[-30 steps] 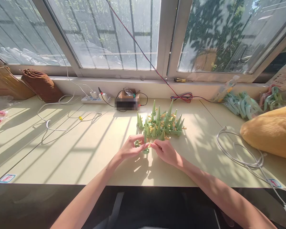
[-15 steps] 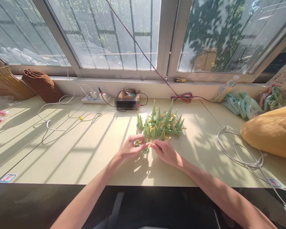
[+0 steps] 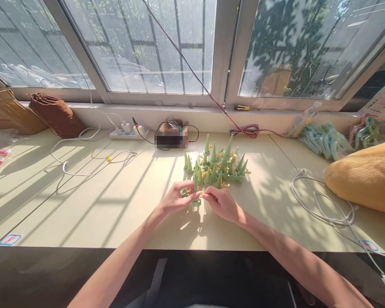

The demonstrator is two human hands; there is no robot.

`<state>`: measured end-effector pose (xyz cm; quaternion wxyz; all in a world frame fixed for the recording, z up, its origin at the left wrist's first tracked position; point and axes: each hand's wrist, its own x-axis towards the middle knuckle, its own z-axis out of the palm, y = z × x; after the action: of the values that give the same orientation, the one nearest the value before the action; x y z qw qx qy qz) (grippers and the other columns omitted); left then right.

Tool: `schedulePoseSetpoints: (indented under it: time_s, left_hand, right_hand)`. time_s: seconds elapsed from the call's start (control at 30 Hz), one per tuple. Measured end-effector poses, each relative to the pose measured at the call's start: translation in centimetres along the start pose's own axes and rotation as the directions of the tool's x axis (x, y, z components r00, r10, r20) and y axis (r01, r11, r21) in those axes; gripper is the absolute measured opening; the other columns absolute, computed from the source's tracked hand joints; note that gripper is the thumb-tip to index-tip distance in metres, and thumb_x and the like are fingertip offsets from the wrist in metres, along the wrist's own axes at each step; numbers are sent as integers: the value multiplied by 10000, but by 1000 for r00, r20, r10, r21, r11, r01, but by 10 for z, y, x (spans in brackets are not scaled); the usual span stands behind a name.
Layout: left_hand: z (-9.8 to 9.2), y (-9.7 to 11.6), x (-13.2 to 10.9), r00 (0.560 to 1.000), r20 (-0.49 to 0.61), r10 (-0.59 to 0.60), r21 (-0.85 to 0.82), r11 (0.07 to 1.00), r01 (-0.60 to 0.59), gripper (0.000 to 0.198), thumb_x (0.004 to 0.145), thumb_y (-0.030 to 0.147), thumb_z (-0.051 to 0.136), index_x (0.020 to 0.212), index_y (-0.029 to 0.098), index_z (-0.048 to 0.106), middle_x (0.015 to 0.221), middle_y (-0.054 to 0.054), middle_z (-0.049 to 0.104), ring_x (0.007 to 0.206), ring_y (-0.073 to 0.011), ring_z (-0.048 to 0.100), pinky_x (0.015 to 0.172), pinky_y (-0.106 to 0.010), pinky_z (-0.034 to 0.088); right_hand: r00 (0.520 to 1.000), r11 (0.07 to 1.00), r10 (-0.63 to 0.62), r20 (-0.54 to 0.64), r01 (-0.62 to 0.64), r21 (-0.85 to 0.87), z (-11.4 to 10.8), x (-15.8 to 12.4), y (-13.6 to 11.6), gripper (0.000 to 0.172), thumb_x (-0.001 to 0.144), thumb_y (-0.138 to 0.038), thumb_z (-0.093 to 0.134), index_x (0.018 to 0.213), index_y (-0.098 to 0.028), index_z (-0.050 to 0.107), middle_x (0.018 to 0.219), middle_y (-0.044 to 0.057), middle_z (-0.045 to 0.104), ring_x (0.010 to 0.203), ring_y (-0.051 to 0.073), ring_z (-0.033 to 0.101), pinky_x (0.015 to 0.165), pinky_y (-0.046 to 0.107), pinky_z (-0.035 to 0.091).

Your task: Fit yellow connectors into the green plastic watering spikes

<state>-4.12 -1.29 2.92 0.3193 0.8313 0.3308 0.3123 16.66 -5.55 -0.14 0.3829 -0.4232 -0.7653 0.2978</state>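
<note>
A green model with several cone-shaped spires (image 3: 213, 156) and small beige parts stands on the table before me. At its near left side my left hand (image 3: 176, 197) is closed around a green spire-topped piece (image 3: 196, 202), thumb and fingers on either side of it. Close beside it, my right hand (image 3: 223, 202) is closed in a pinch, its fingertips at a small pale part against that piece. My fingers partly hide the pale part, so its exact shape does not show.
Behind the model stand a small cardboard box (image 3: 182, 127) and a white power strip (image 3: 128, 135). A coiled grey cable (image 3: 308, 218) and a yellow plush item (image 3: 365, 177) lie at right. Toward the left are a white cable (image 3: 80, 174) and a brown drawstring bag (image 3: 56, 114).
My right hand's fingertips have shifted very slightly to the right, away from the green piece. My left hand and the model look the same.
</note>
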Motion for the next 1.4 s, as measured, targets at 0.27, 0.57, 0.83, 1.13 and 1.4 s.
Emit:
schedulePoseSetpoints:
  time_s: [0.27,0.57,0.83,1.13,1.4]
  left_hand:
    - [0,1,0,1000,-20,1,-32,1000,-1,379,887,416,650,644,152,525,601,31,533,581,-100,472,586,-237,366]
    - [-1,-1,-1,1000,9,-10,-4,1000,10,388,887,448,634,648,153,556,605,25,523,577,-103,449,563,-242,350]
    - [-1,2,-1,1000,22,12,-28,1000,-11,343,894,405,631,672,155,558,657,5,595,609,-118,515,606,-247,392]
    - [-1,2,0,999,-9,34,0,999,-34,298,900,387,619,707,161,638,706,-33,623,648,-148,545,612,-274,411]
    - [-7,-16,5,905,-425,-6,179,980,90,307,895,445,595,715,196,596,778,-58,672,685,-175,565,689,-320,482]
  right_hand:
    - [999,999,34,-2,-34,8,0,0,0,344,1029,-432,412,793,-207,520,521,-77,375,475,108,362,519,248,270]
    - [1000,999,15,6,-15,-40,-1,0,-1,410,1031,-481,375,744,-211,490,551,-55,404,499,116,370,516,252,272]
    - [1000,994,-14,23,17,-112,-2,-1,1,470,1050,-482,269,659,-223,301,553,-53,300,495,116,271,520,275,224]
    - [998,998,21,-51,-24,-59,1,0,2,490,1039,-500,314,643,-215,345,548,-57,304,500,109,283,519,270,236]
    - [993,996,65,-94,-71,-63,2,2,1,520,1047,-496,299,646,-205,456,518,-55,328,488,110,318,515,275,272]
